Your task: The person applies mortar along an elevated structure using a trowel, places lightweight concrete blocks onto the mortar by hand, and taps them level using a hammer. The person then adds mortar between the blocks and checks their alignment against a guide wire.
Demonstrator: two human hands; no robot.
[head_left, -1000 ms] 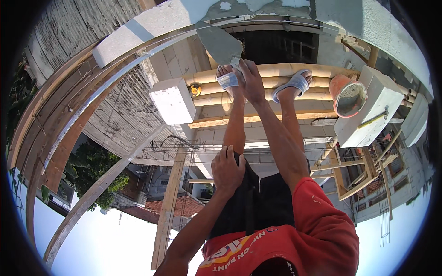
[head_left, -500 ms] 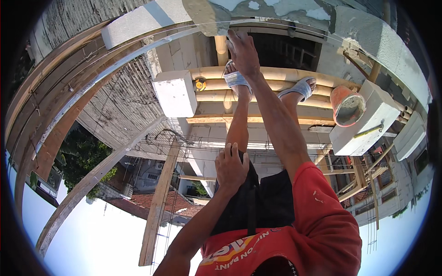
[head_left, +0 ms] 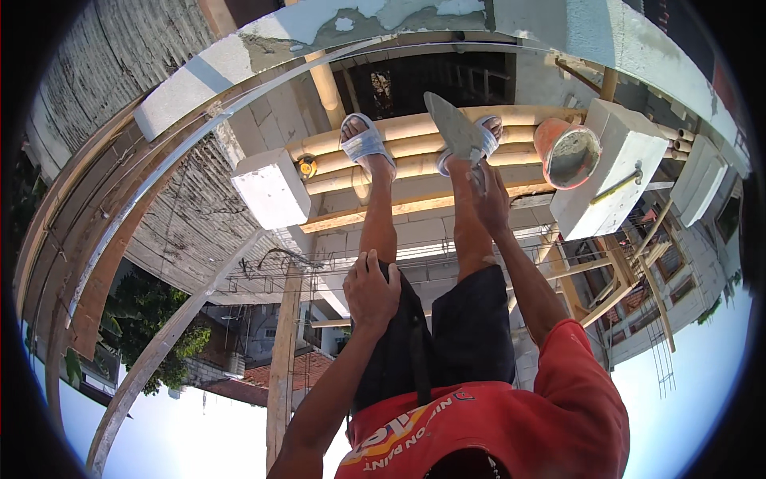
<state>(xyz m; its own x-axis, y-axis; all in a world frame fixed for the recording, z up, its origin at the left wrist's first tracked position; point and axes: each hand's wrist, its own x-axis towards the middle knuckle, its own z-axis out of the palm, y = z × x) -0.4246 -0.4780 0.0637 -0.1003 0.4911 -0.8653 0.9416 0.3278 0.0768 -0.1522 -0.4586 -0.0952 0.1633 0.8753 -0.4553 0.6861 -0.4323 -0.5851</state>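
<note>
My right hand is closed on the handle of a pointed trowel. Its grey, mortar-smeared blade points away from me, over the bamboo poles and in front of my right sandal. My left hand rests on my left knee, fingers loosely spread, holding nothing. Right of the trowel, an orange bucket with grey wet mortar in it stands tilted in view beside a white block. Across the top runs a pale block wall, with grey mortar spread along part of it.
My sandalled feet stand on bamboo poles. A yellow tape measure lies beside the left white block. On the right white block lies a yellow-handled tool. A thin string line runs along the wall. Open drops show below.
My right hand has drawn back from the wall and moved right, bringing the trowel over the bamboo poles. My left hand stays on the knee. The whole view has shifted somewhat.
</note>
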